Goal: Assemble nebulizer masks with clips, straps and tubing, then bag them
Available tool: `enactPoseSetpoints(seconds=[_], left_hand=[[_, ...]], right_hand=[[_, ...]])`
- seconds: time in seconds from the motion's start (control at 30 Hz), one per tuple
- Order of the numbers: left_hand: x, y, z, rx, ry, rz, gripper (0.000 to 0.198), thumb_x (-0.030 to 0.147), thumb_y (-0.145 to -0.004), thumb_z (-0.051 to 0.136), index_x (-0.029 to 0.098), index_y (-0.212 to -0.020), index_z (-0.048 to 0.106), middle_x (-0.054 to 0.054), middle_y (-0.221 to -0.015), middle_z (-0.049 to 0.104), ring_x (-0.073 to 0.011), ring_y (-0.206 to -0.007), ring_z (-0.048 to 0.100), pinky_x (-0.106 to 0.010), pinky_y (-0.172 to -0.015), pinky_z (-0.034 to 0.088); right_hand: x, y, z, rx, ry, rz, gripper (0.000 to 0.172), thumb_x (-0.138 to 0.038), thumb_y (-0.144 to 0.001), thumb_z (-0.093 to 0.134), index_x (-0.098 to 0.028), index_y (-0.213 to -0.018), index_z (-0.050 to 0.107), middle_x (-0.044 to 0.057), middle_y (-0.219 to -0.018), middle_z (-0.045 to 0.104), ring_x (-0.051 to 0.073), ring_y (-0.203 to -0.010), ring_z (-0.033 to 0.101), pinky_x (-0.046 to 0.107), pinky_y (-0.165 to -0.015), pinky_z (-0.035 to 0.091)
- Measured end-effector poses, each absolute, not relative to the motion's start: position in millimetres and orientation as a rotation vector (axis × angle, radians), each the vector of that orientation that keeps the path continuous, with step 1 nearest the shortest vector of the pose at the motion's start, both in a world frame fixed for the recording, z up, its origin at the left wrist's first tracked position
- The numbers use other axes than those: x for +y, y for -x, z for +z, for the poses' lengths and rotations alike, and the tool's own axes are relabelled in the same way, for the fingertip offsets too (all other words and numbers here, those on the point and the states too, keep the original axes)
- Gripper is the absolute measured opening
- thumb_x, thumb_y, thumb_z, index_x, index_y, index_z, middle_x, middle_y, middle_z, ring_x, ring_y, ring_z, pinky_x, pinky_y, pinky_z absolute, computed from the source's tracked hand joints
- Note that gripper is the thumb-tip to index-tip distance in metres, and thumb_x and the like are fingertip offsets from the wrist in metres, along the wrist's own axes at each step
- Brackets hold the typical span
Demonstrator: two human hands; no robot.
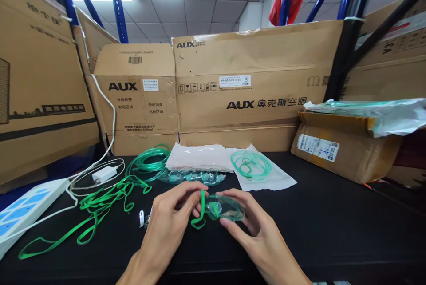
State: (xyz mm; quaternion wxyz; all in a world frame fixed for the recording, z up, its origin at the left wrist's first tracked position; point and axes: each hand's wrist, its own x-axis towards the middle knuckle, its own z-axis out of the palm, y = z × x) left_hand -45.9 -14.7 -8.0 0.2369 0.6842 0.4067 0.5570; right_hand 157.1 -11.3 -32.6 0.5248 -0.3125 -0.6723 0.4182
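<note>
Between my hands, just above the black table, is a clear green-tinted oxygen mask (233, 207). My right hand (254, 223) grips the mask's right side, thumb below and fingers over the top. A green elastic strap (202, 205) is pinched in the fingers of my left hand (181, 209) at the mask's left end, and a loop of it hangs down. Some left fingertips are hidden behind the strap. Beyond the hands lie several clear masks (191, 177) in a row and a coil of green tubing (148, 160). More green straps (103, 203) lie tangled to the left.
White packets (199, 157) lie at the back, beside a pouch with coiled tubing (251, 165). A power strip (29, 209) and white adapter (104, 174) with cables are at left. A cardboard box (346, 143) stands at right. Large cardboard panels (239, 72) wall the table's back.
</note>
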Motion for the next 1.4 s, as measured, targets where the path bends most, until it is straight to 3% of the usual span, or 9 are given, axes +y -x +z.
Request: enactPoseSetpoints(seconds=[0.13, 0.3, 0.43, 0.9, 1.0, 1.17, 1.3, 1.4], left_hand=[[-16, 44, -6, 1.103, -1.783, 1.507, 0.014, 0.031, -0.097, 0.063, 0.024, -0.1, 0.075, 0.0, -0.09, 0.077, -0.012, -0.07, 0.07, -0.018, -0.067, 0.057], [-17, 43, -3, 0.99, -1.7, 1.462, 0.016, 0.033, -0.095, 0.065, 0.023, -0.1, 0.077, -0.003, -0.098, 0.079, -0.0187, -0.089, 0.076, -0.025, -0.082, 0.062], [-17, 42, -1, 1.015, -1.754, 1.461, 0.014, 0.033, -0.093, 0.069, 0.024, -0.099, 0.078, -0.003, -0.104, 0.08, -0.0206, -0.098, 0.075, -0.025, -0.084, 0.062], [-15, 43, -8, 1.143, -1.984, 1.435, 0.012, 0.025, -0.095, 0.068, 0.029, -0.102, 0.077, 0.004, -0.102, 0.08, -0.0163, -0.095, 0.077, -0.021, -0.084, 0.059], [-17, 45, -9, 1.134, -2.068, 1.432, 0.015, 0.021, -0.095, 0.068, 0.03, -0.103, 0.077, 0.004, -0.102, 0.079, -0.016, -0.093, 0.077, -0.022, -0.082, 0.06], [-17, 47, -8, 1.049, -2.3, 1.492, 0.023, 0.011, -0.094, 0.067, 0.029, -0.103, 0.078, 0.0, -0.112, 0.078, -0.0191, -0.105, 0.073, -0.029, -0.093, 0.058], [-17, 47, -7, 1.034, -2.414, 1.51, 0.021, 0.009, -0.093, 0.067, 0.025, -0.099, 0.077, -0.004, -0.11, 0.077, -0.0205, -0.101, 0.073, -0.032, -0.088, 0.059], [-18, 45, -8, 0.962, -2.487, 1.504, 0.023, 0.005, -0.093, 0.065, 0.024, -0.101, 0.076, -0.004, -0.108, 0.076, -0.0187, -0.098, 0.072, -0.029, -0.087, 0.059]], right_hand=[[-11, -158, -34, -1.649, 0.776, 1.004, 0.04, -0.027, -0.086, 0.076, -0.033, -0.125, 0.067, 0.0, -0.127, 0.072, 0.019, -0.116, 0.07, 0.028, -0.1, 0.057], [-13, -157, -33, -1.598, 0.754, 1.087, 0.038, -0.024, -0.08, 0.082, -0.03, -0.116, 0.072, -0.001, -0.12, 0.075, 0.019, -0.107, 0.073, 0.028, -0.095, 0.06], [-15, -156, -28, -1.608, 0.726, 1.147, 0.033, -0.022, -0.082, 0.081, -0.03, -0.113, 0.071, -0.002, -0.113, 0.076, 0.018, -0.105, 0.074, 0.027, -0.095, 0.06], [-18, -156, -25, -1.574, 0.691, 1.188, 0.025, -0.025, -0.085, 0.079, -0.029, -0.108, 0.069, -0.003, -0.106, 0.076, 0.014, -0.101, 0.073, 0.023, -0.089, 0.059], [-16, -156, -27, -1.561, 0.675, 1.18, 0.026, -0.023, -0.085, 0.079, -0.03, -0.108, 0.07, -0.002, -0.112, 0.074, 0.016, -0.104, 0.072, 0.024, -0.09, 0.06], [-17, -158, -27, -1.577, 0.669, 1.134, 0.035, -0.026, -0.079, 0.084, -0.03, -0.112, 0.072, 0.003, -0.127, 0.069, 0.021, -0.116, 0.068, 0.031, -0.097, 0.059], [-20, -160, -22, -1.598, 0.692, 1.088, 0.023, -0.043, -0.091, 0.071, -0.025, -0.107, 0.073, 0.007, -0.121, 0.072, 0.024, -0.115, 0.068, 0.035, -0.098, 0.058], [-18, -161, -20, -1.556, 0.741, 1.088, 0.024, -0.045, -0.098, 0.06, -0.025, -0.107, 0.071, 0.007, -0.11, 0.074, 0.021, -0.107, 0.07, 0.033, -0.094, 0.059]])
